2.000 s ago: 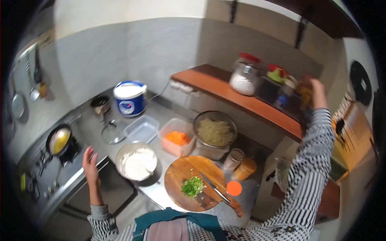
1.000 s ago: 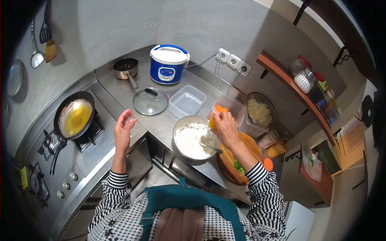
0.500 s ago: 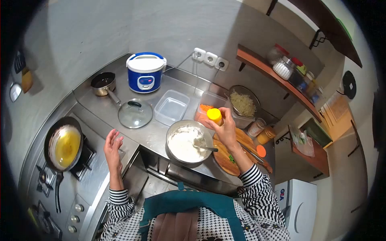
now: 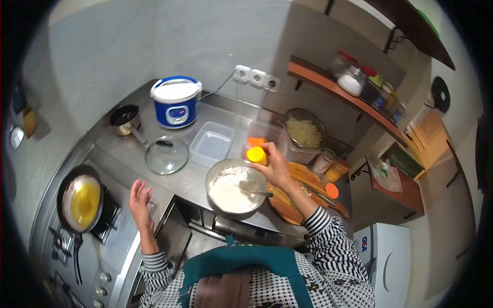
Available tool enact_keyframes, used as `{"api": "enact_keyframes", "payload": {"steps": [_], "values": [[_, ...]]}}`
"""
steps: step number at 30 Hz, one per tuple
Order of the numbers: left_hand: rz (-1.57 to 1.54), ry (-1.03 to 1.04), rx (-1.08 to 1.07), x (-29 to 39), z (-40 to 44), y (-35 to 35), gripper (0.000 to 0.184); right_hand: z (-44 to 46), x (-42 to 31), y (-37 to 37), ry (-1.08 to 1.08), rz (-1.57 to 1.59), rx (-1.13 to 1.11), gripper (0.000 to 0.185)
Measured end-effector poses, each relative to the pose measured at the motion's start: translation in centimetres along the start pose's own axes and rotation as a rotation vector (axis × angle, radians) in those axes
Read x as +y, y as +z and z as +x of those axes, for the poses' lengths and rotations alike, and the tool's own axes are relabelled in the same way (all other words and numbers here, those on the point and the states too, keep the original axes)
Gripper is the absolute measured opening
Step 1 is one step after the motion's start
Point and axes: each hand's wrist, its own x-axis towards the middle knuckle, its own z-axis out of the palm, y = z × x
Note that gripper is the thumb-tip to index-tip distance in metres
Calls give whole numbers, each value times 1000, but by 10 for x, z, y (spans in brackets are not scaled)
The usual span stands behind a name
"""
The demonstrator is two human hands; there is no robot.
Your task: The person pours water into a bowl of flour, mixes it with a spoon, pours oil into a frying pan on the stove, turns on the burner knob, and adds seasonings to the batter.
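Fingers of my right hand [image 4: 275,167] are wrapped round a small container [image 4: 257,155] whose yellow end faces me. It is held just above the far right rim of a metal bowl [image 4: 210,204]. White, floury batter [image 4: 228,187] fills the bowl, and a spoon [image 4: 259,193] rests in it with its handle over the right rim. My left hand [image 4: 139,204] is raised by the counter's front edge, left of the bowl, fingers apart and holding nothing. Right of the bowl lies a wooden cutting board [image 4: 282,204] with a knife [image 4: 319,194] and an orange lid [image 4: 332,191].
Behind the bowl stand a clear plastic container [image 4: 211,143], a glass lid [image 4: 167,156] and a blue rice cooker [image 4: 176,110]. A strainer of pale shreds [image 4: 304,132] is at the back right. At left, a frying pan with yellow oil [image 4: 82,203] sits on the stove.
My right hand has brought the yellow-ended container slightly left and lower, closer to the bowl. The camera view has shifted a little. My left hand stays open and raised.
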Motion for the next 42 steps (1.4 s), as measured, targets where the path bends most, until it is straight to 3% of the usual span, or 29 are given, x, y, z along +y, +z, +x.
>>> {"api": "enact_keyframes", "payload": {"steps": [2, 5, 8, 10, 12, 13, 16, 18, 23, 27, 29, 30, 32, 39, 40, 42], "values": [[13, -14, -6, -3, 1, 1, 46, 4, 18, 7, 192, 644, 150, 43], [61, 13, -31, -16, 6, -4, 46, 20, 13, -28, 221, 756, 226, 48], [64, 41, -45, -16, 4, 4, 47, 41, -2, -122, 16, 55, 359, 44], [46, 24, -49, -18, 5, 12, 47, 59, 10, -192, -94, -95, 516, 40], [39, 13, -52, -25, 7, 19, 46, 69, 10, -275, -148, -532, 659, 39], [43, 11, -55, -28, 7, 24, 46, 74, 15, -318, -145, -480, 670, 38], [46, -1, -44, -32, 5, 46, 47, 81, 44, -419, -61, -936, 914, 38], [49, -6, -45, -34, 1, 62, 47, 86, 76, -466, 15, -982, 998, 36], [70, -38, -65, -53, -2, 94, 49, 99, 162, -516, 366, -1084, 826, 35], [216, -108, -60, -54, -17, 121, 51, 112, 226, -544, 556, -1056, 450, 36], [224, -112, -81, -76, -13, 120, 52, 114, 248, -544, 518, -1155, 375, 26], [274, -51, -133, -105, 1, 106, 52, 122, 265, -558, 651, -1019, 194, 20], [356, -42, -128, -104, -8, 120, 55, 124, 274, -556, 680, -875, 143, 18], [441, -106, -221, -94, -10, 138, 54, 104, 250, -557, 448, -761, 229, 16], [450, -121, -264, -87, -10, 143, 54, 106, 237, -556, 466, -626, 295, 20], [430, -120, -343, -91, -5, 146, 49, 107, 209, -542, 443, -991, 640, 24]]}}
